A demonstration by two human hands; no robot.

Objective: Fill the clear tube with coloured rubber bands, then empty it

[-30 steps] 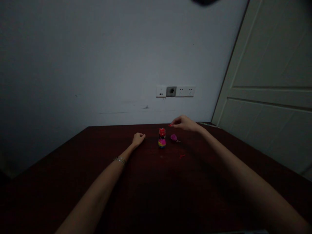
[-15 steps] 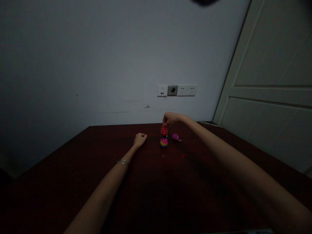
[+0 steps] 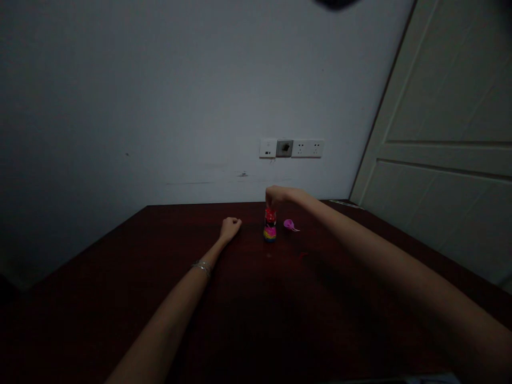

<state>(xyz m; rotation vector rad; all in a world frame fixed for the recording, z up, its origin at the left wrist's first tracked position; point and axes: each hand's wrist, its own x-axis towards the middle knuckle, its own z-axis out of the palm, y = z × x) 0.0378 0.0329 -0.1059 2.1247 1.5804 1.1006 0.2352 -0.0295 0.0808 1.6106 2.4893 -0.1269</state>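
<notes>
A small clear jar (image 3: 270,232) stands upright on the dark red table, with red showing in its upper part and pink, yellow and blue bands lower down. My right hand (image 3: 276,196) reaches over it from the right. Its fingers point down, pinched together at the jar's mouth; their tips are hidden, so whatever they hold cannot be made out. To the left of the jar, my left hand (image 3: 231,228) rests on the table, fingers curled closed, apart from everything. A small purple cup-shaped piece (image 3: 288,224) with a pale string lies just right of the jar.
A thin red scrap (image 3: 303,255) lies on the table (image 3: 248,304), nearer me than the purple piece. Behind the table rises a pale wall with a row of sockets (image 3: 306,149). A panelled white door (image 3: 444,176) stands at the right.
My right hand has lowered slightly, and its fingers are now closer over the jar's mouth, where a bit of red showed beneath them before. My left hand stays in place.
</notes>
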